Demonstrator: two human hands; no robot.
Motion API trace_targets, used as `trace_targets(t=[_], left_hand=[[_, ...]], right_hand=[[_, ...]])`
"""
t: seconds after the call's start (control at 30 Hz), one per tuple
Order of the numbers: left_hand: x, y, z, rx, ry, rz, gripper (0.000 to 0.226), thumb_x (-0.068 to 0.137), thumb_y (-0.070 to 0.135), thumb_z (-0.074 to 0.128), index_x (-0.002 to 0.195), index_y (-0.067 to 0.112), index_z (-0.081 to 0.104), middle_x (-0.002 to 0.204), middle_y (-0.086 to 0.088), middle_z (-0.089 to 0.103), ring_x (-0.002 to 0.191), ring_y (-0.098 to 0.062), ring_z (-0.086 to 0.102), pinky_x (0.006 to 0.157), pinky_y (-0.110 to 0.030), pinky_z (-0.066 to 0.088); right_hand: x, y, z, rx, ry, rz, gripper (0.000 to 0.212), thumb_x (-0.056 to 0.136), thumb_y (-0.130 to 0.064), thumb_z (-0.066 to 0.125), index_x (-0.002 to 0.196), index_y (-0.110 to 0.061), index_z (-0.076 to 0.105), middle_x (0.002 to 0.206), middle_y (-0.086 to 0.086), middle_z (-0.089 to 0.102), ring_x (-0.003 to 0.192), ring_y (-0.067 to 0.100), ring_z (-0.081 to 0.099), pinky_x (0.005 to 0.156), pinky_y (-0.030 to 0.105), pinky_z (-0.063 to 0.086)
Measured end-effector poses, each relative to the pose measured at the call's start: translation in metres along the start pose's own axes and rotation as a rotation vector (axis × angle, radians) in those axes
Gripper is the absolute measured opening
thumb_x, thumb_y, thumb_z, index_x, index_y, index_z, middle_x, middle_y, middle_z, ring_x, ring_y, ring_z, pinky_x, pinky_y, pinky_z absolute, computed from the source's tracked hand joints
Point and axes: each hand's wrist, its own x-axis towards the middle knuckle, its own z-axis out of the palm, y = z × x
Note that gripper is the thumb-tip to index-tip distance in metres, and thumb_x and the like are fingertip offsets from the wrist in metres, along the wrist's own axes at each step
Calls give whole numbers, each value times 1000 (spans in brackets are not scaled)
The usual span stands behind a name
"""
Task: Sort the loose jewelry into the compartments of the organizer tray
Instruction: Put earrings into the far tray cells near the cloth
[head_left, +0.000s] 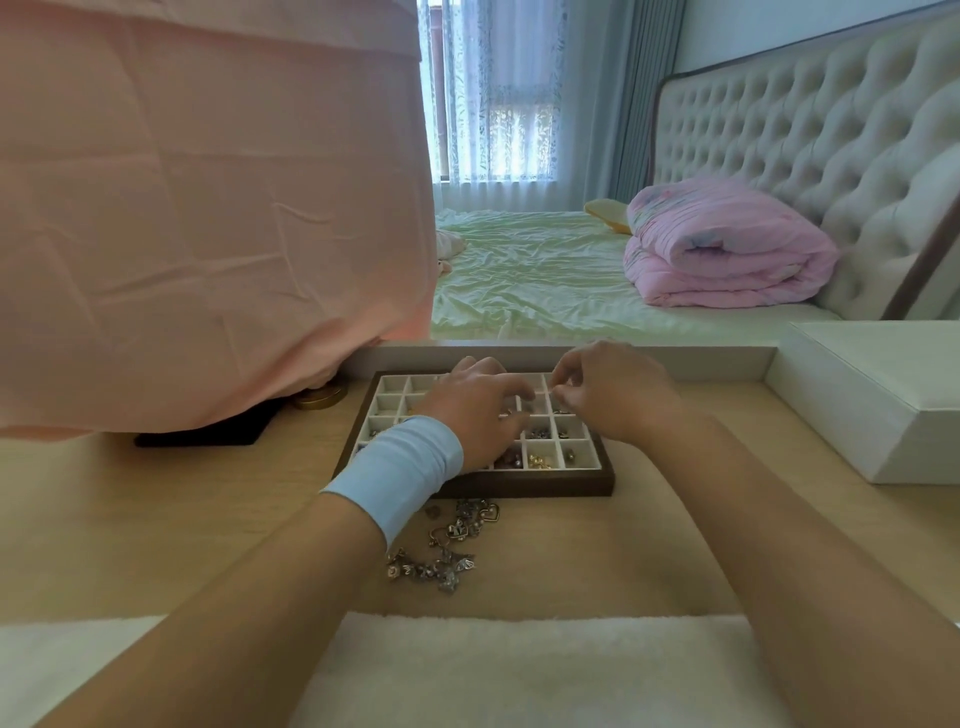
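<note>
A dark wooden organizer tray (524, 488) with white compartments lies on the light wood table. Several of its near right compartments hold small gold, silver and pink pieces. My left hand (475, 410), with a light blue wristband, hovers over the tray's middle, fingers curled, thumb and fingertips close around something tiny that I cannot make out. My right hand (608, 395) is over the tray's far right corner and pinches a small piece between thumb and fingers. A pile of loose jewelry (452, 545), hearts and charms, lies on the table in front of the tray.
A pink cloth (208, 208) drapes over something at the left, with a gold lid (319, 399) and a black pad (208, 434) under its edge. A white box (878, 395) stands at the right. A white fluffy mat (519, 670) lies along the near edge. Beyond is a bed.
</note>
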Motion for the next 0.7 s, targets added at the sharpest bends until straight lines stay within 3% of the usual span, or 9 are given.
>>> trace_targets(t=[0.1, 0.2, 0.33, 0.43, 0.6, 0.7], left_hand=[[-25, -10, -16, -43, 49, 17, 17, 95, 37, 54, 109, 37, 63, 106, 13, 56, 101, -9, 49, 91, -32, 47], [-57, -19, -28, -36, 59, 24, 6, 92, 37, 57, 88, 41, 57, 88, 19, 56, 79, -1, 49, 74, -26, 47], [-93, -30, -35, 16, -9, 0, 2, 90, 39, 59, 89, 40, 58, 78, 20, 54, 72, -2, 51, 66, -22, 43], [-107, -34, -32, 75, -12, 60, 11, 89, 44, 60, 99, 39, 64, 81, 21, 54, 76, -2, 48, 66, -19, 39], [-113, -34, -27, 111, -107, 117, 28, 91, 53, 54, 115, 44, 65, 111, 19, 60, 96, -5, 57, 78, -23, 48], [-114, -35, -30, 87, -142, 122, 25, 92, 51, 55, 113, 43, 67, 109, 19, 58, 90, -3, 53, 76, -20, 46]], right_hand=[[-9, -28, -18, 49, -118, -154, 8, 95, -38, 64, 95, -38, 72, 93, -19, 62, 91, 7, 61, 79, 29, 50], [-23, -57, -26, 59, -296, -270, 2, 90, -36, 72, 90, -38, 72, 87, -16, 61, 80, 5, 59, 66, 21, 43], [-39, -81, -20, -132, -415, -349, 11, 81, -35, 80, 90, -38, 74, 76, -15, 54, 70, 1, 51, 61, 25, 41], [-47, -88, -14, -286, -416, -381, 19, 77, -41, 81, 95, -40, 75, 76, -19, 51, 78, 8, 54, 64, 26, 43], [-54, -93, -7, -365, -388, -418, 28, 74, -48, 81, 101, -41, 78, 75, -20, 53, 76, 5, 50, 69, 25, 47], [-55, -92, -6, -333, -413, -381, 19, 77, -47, 81, 94, -38, 80, 76, -21, 58, 77, 4, 54, 68, 23, 48]])
